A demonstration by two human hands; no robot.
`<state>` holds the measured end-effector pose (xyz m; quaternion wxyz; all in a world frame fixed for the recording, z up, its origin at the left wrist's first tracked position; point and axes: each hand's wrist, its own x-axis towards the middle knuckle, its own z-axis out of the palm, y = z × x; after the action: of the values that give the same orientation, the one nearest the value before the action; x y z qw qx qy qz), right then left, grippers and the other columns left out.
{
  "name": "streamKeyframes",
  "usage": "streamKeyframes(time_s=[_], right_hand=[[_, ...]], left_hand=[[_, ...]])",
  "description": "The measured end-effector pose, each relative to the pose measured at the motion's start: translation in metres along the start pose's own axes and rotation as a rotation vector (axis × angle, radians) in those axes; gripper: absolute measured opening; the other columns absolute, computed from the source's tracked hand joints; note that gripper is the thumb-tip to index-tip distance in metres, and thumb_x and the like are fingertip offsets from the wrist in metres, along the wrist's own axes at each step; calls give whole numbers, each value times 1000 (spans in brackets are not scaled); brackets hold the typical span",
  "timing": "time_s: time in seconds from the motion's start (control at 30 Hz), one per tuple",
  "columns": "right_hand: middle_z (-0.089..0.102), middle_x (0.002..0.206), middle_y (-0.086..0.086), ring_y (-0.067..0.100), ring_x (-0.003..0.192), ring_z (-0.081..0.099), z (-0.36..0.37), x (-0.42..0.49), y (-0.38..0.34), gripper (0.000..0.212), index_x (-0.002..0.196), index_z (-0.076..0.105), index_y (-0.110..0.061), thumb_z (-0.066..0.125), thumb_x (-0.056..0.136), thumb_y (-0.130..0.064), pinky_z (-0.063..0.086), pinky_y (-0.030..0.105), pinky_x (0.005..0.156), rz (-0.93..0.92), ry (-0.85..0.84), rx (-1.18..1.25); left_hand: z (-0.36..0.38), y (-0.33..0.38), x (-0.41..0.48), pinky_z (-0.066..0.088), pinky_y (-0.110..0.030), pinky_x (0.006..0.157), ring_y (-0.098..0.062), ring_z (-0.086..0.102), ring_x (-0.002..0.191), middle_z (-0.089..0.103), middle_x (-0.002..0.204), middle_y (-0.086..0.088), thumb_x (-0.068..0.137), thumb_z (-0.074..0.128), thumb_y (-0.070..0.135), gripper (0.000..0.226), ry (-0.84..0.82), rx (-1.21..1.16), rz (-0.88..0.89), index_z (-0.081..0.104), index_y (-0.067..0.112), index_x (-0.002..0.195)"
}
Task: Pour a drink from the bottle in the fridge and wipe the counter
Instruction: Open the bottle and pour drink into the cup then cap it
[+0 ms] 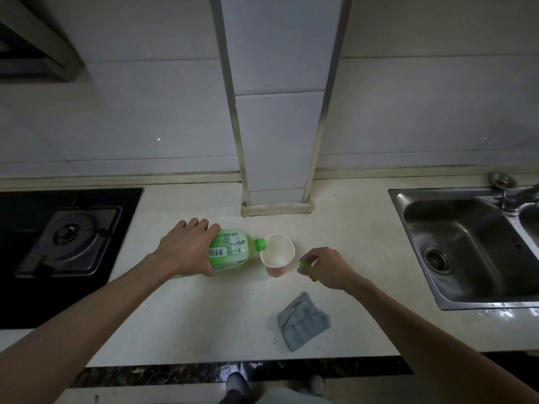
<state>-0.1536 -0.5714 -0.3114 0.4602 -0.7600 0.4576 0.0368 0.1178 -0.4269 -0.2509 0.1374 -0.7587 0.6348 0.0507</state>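
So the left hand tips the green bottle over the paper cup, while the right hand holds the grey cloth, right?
Not quite. In the head view the right hand holds the green cap; the grey cloth lies untouched on the counter. The left hand does tip the bottle over the cup.

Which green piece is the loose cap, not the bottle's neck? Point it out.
The loose cap is the small green piece pinched in the right hand, right of the cup. The other green ring sits on the bottle.

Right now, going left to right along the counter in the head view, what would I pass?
Gas stove → left hand → green bottle → paper cup → green cap in the right hand → sink.
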Motion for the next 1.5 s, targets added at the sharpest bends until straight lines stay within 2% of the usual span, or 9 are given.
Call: streamKeyframes(time_s=[0.2, 0.53, 1.2, 1.4, 1.5], right_hand=[[67, 90, 2, 11, 71, 62, 0, -1, 1, 27, 110, 67, -7, 70, 88, -22, 51, 19, 64, 0, -4, 7], [67, 84, 0, 11, 68, 62, 1, -4, 6, 25, 106, 68, -8, 72, 87, -22, 48, 16, 58, 6, 16, 12], [67, 87, 1, 12, 71, 63, 2, -4, 10, 28, 110, 67, -7, 71, 88, -22, 51, 19, 65, 2, -1, 17], [68, 92, 3, 11, 68, 62, 3, -3, 10, 28, 109, 67, -7, 72, 87, -22, 46, 16, 58, 11, 21, 25], [66, 87, 0, 10, 67, 61, 2, -4, 10, 28, 110, 67, -7, 72, 87, -22, 45, 15, 57, 14, 11, 30]], left_hand=[[0, 1, 0, 41, -30, 93, -15, 49, 105, 53, 118, 2, 67, 70, 61, 84, -2, 8, 4, 39, 24, 136], [-3, 5, 1, 39, -29, 91, -16, 48, 105, 53, 117, 3, 66, 70, 59, 83, -4, 13, 0, 39, 24, 135], [-6, 3, 4, 41, -29, 93, -15, 48, 105, 53, 117, 4, 68, 69, 59, 82, 25, 48, 19, 40, 24, 135], [-6, 3, 4, 41, -29, 92, -15, 49, 104, 54, 116, 4, 66, 69, 60, 82, 30, 62, 24, 41, 24, 135], [-7, 3, 5, 41, -29, 93, -15, 49, 105, 53, 118, 5, 66, 69, 60, 84, 31, 63, 22, 40, 24, 136]])
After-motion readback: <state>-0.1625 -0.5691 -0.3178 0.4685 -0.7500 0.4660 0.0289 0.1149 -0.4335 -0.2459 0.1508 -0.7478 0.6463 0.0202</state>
